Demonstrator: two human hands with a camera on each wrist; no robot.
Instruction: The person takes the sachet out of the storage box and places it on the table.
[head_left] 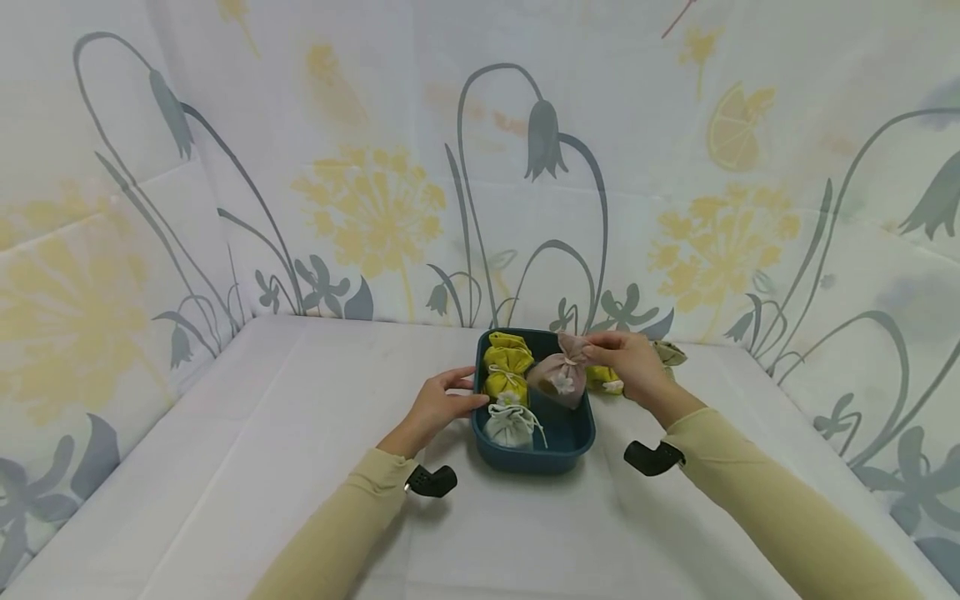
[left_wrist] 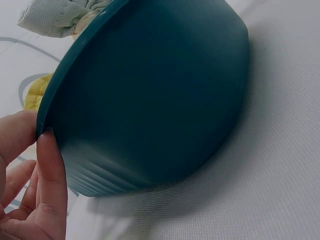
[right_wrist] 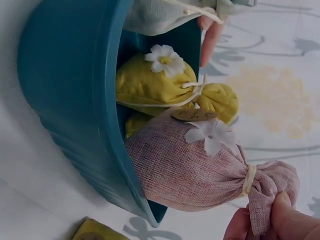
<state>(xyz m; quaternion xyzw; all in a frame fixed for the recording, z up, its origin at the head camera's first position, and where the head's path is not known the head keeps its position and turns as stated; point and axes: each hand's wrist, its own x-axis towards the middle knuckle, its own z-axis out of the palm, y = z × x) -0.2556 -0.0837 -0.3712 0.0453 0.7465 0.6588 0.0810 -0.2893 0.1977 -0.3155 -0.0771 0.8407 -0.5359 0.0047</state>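
A pink cloth drawstring pouch [head_left: 558, 372] with a white flower hangs partly inside a dark blue plastic tub [head_left: 532, 460]. My right hand [head_left: 632, 364] pinches the pouch's gathered top, above its tie, as the right wrist view shows. At the tub's left side my left hand [head_left: 442, 404] pinches the rim [left_wrist: 46, 107] between thumb and finger. Inside the tub, yellow pouches [right_wrist: 155, 82] lie along the left, and a pale grey-green pouch [head_left: 510, 427] with a white cord sits at the front left.
Right of the tub, a yellow pouch [head_left: 604, 380] lies on the white-covered table [head_left: 300, 467]. An olive-green pouch [head_left: 670, 354] is partly hidden behind my right hand. A flower-printed cloth [head_left: 420, 167] hangs behind the table and at both sides.
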